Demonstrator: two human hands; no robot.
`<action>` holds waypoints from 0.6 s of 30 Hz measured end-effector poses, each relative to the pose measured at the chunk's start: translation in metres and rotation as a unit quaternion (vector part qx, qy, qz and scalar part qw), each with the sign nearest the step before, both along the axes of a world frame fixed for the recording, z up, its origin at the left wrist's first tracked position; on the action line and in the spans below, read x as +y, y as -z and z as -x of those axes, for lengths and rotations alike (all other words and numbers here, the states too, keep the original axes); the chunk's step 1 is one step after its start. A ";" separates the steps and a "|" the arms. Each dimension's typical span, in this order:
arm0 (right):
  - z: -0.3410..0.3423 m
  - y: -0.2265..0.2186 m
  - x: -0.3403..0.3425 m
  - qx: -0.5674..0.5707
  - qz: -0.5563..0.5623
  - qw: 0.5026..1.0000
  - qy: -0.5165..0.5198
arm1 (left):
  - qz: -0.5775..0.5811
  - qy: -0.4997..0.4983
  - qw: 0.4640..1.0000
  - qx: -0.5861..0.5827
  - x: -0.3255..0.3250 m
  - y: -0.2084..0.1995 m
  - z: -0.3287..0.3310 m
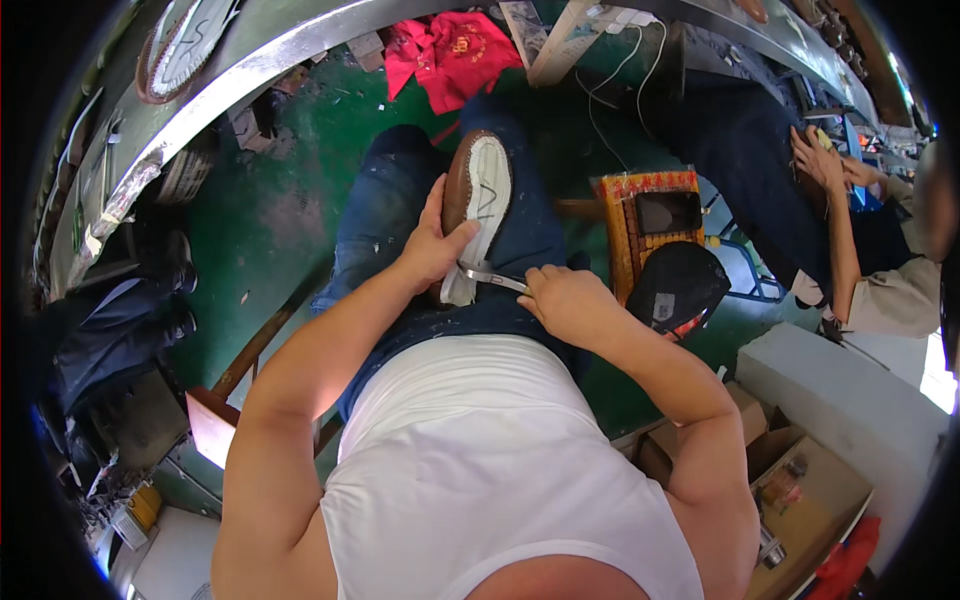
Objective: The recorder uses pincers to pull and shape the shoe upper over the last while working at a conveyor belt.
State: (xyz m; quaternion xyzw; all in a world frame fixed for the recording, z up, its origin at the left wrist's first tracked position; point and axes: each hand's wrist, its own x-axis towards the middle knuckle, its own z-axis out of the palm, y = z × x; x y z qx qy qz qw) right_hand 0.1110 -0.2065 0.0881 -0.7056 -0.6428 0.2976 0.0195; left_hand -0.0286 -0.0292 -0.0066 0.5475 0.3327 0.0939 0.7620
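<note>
A brown shoe (459, 190) lies bottom up on my lap, toe pointing away from me. Its pale underside (490, 180) carries a dark wavy mark. My left hand (432, 245) grips the shoe's left side near the heel, thumb resting on the pale bottom. From the right, my right hand (568, 300) is closed around a silver metal hand tool (497, 280). The curved end of that tool meets the shoe's bottom by the heel, close to my left thumb. Its exact kind cannot be made out.
A metal bench edge (200, 110) curves across the far left, with another shoe (185, 50) on it. Red cloth (450, 55) lies on the green floor. To my right are a beaded seat (622, 235), a black cap (680, 285), a co-worker's arm (843, 230) and an open carton (815, 510).
</note>
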 end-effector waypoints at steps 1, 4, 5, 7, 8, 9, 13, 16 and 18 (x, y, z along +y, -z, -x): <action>-0.002 0.000 0.001 -0.002 -0.002 1.000 -0.002 | -0.002 -0.002 1.000 -0.002 -0.003 0.004 0.000; -0.012 0.000 0.005 0.025 0.091 0.995 0.029 | -0.196 0.054 0.968 0.147 -0.010 -0.006 0.003; -0.015 -0.001 0.008 0.036 0.127 0.991 0.029 | -0.196 0.057 0.968 0.145 -0.011 -0.001 0.015; -0.022 -0.002 0.013 0.049 0.162 0.985 0.026 | -0.036 0.139 0.988 0.062 -0.006 0.009 0.045; -0.027 0.000 0.013 0.072 0.159 0.984 0.025 | -0.034 0.141 0.987 0.062 -0.007 0.012 0.048; -0.033 -0.001 0.015 0.094 0.157 0.983 0.024 | -0.043 0.152 0.985 0.072 -0.006 0.005 0.047; -0.044 -0.020 0.020 0.156 0.146 0.974 0.077 | -0.083 0.111 0.988 0.070 -0.013 0.010 0.046; -0.009 -0.012 0.027 0.232 -0.010 0.956 0.181 | -0.127 0.111 0.981 0.096 -0.015 0.019 0.044; -0.005 0.013 0.025 0.181 -0.075 0.968 0.159 | -0.114 0.111 0.983 0.088 -0.015 0.022 0.042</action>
